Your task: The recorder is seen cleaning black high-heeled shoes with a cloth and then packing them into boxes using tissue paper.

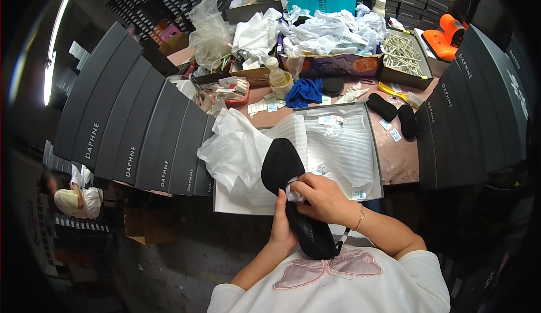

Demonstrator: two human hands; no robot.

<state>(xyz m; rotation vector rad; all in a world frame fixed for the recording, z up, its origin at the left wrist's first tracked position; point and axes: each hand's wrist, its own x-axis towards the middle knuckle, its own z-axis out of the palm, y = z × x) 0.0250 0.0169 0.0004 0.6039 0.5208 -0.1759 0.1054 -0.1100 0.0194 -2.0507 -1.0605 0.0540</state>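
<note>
A black pointed shoe (282,163) is held upright in front of my chest, toe away from me and heel end near my shirt. My left hand (282,225) grips its left side, thumb along the edge. At the shoe's opening, my right hand (324,197) pinches a wad of white crumpled paper (292,191), partly inside the shoe. A thin strap hangs by the heel. Just beyond, an open shoebox (242,207) lies on the table, with loose white tissue paper (234,146) at its left and striped white wrapping (341,149) at its right.
Tall stacks of dark grey boxes stand at the left (115,115) and right (468,127). Behind the shoebox are a bottle (278,79), a blue cloth (304,92), black oval pads (382,107), a yellow-handled brush (400,94), a carton of crumpled paper (332,66) and a box of pale sticks (403,53).
</note>
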